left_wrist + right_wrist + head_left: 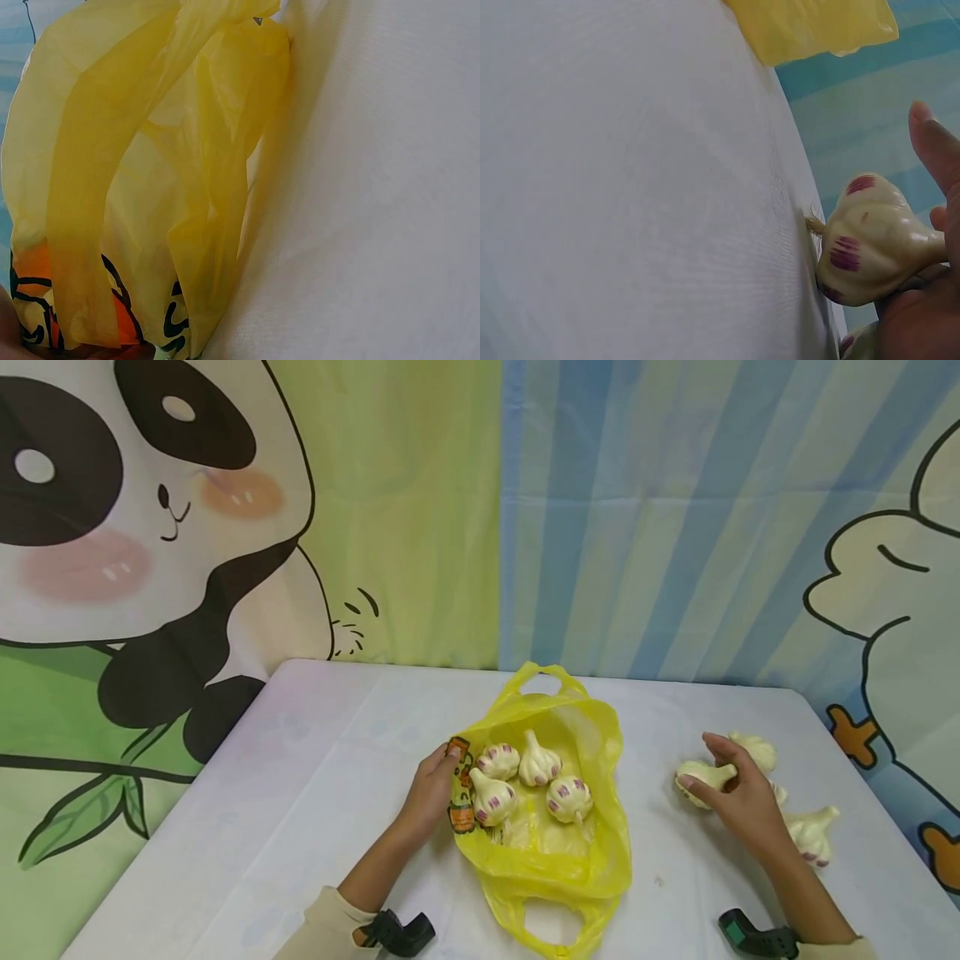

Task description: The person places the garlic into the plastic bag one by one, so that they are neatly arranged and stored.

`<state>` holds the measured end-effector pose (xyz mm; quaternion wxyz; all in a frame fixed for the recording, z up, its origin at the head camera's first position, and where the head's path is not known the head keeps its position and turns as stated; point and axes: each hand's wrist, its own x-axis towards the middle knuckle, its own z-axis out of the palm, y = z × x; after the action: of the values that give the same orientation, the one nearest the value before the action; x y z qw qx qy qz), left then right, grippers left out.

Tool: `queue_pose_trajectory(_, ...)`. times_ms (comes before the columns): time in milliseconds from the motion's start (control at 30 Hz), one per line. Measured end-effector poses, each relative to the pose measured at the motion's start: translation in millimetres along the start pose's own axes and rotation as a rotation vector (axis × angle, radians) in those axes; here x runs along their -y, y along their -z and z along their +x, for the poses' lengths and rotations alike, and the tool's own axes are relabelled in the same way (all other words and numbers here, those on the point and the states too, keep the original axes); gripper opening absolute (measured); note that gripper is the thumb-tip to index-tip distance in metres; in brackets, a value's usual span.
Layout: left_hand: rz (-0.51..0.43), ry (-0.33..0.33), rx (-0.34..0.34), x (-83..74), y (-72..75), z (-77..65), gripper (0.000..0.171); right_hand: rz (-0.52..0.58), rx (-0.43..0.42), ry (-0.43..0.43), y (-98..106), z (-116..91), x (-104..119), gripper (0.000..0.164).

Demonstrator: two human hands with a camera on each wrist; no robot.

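My left hand grips the left rim of a yellow plastic bag, whose mouth lies open toward me. Inside it are several white garlic bulbs with purple streaks. The left wrist view shows the bag's crumpled side, with the hand only at the lower left corner. To the right of the bag, my right hand holds another garlic bulb between thumb and fingers. In the right wrist view this bulb has its stem toward the hand and one finger extends above it.
More garlic bulbs lie behind and beside my right hand, partly hidden by it. A white cloth covers the table. A cartoon curtain hangs behind the table's far edge. Each wrist wears a black camera.
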<state>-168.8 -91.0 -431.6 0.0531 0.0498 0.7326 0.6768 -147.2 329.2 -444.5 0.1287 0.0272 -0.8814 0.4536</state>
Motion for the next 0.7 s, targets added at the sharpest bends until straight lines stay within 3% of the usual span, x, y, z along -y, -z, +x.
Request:
queue_pose_trajectory(333,0.0,0.003,0.006,-0.7,0.1,-0.5,0.044,0.073,0.083,0.027,0.1,2.0,-7.5,0.094)
queue_pose_trajectory(400,0.001,0.003,0.007,-0.9,-0.1,-0.6,0.044,0.058,0.083,0.037,-0.5,2.2,-7.4,0.087)
queue_pose_trajectory(600,-0.006,-0.001,0.006,-1.1,-0.6,-0.8,0.044,0.008,0.075,0.057,-1.8,2.7,-4.3,0.049)
queue_pose_trajectory(700,-0.007,-0.008,0.01,-0.4,-0.8,-0.3,0.044,0.047,0.081,0.04,-1.8,2.2,-3.8,0.045)
